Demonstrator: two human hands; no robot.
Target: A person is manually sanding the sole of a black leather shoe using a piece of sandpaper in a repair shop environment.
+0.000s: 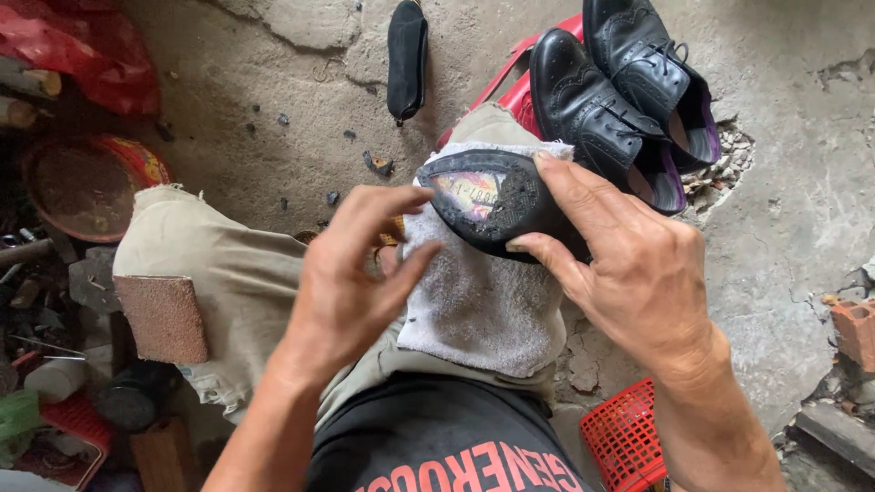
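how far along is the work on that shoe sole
Done: the sole looks scuffed and roughened, with a worn patch in its middle. In hand: the right hand steadies it on a grey towel; the left hand hovers beside it. Left: two black brogues wait behind.

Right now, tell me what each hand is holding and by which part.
The right hand grips the upturned black shoe by its heel end. The left hand holds nothing I can see, fingers spread beside the sole.
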